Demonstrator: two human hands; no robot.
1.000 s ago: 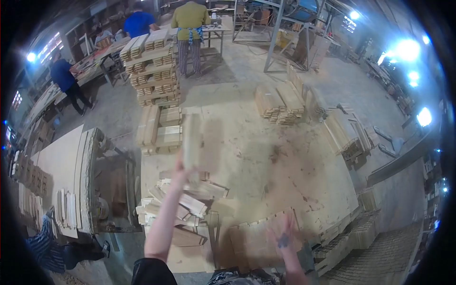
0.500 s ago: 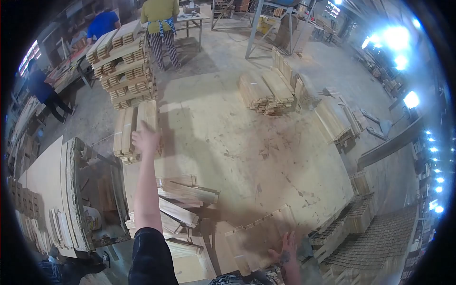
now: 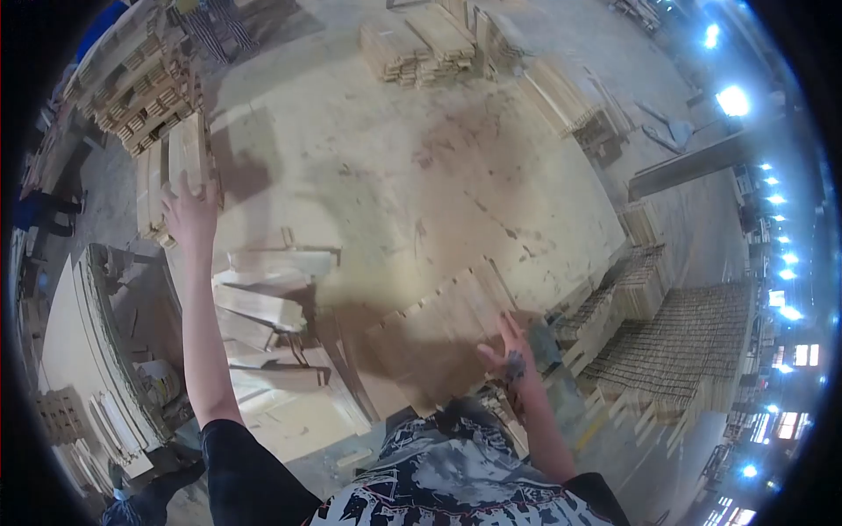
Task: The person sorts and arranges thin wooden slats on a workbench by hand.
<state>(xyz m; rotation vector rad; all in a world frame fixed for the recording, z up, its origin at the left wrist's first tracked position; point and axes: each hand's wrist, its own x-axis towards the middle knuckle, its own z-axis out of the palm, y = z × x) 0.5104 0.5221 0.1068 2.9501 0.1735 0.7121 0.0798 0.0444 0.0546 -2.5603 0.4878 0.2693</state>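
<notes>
My left hand (image 3: pixel 190 209) reaches far out to the left, fingers spread over the near end of a pale board (image 3: pixel 187 151) on top of a low board stack (image 3: pixel 152 188). My right hand (image 3: pixel 507 352) is open, thumb and fingers apart, at the right edge of a row of wooden boards (image 3: pixel 447 320) lying close in front of me. Between my arms, at left, loose board pieces (image 3: pixel 259 309) lie in an untidy pile.
A tall stack of boards (image 3: pixel 136 83) rises behind the low stack. More board stacks (image 3: pixel 417 48) stand on the far side of the pale sheet (image 3: pixel 368 206). Slatted wood stacks (image 3: pixel 671 342) are at my right, a curved-edge bench (image 3: pixel 105 324) at my left. Another person's legs (image 3: pixel 215 26) show at the back.
My view has tipped downward, bringing my shirt into sight. My left hand stays at the low stack, its fingers now spread at the board's near end. My right hand remains by the row of boards.
</notes>
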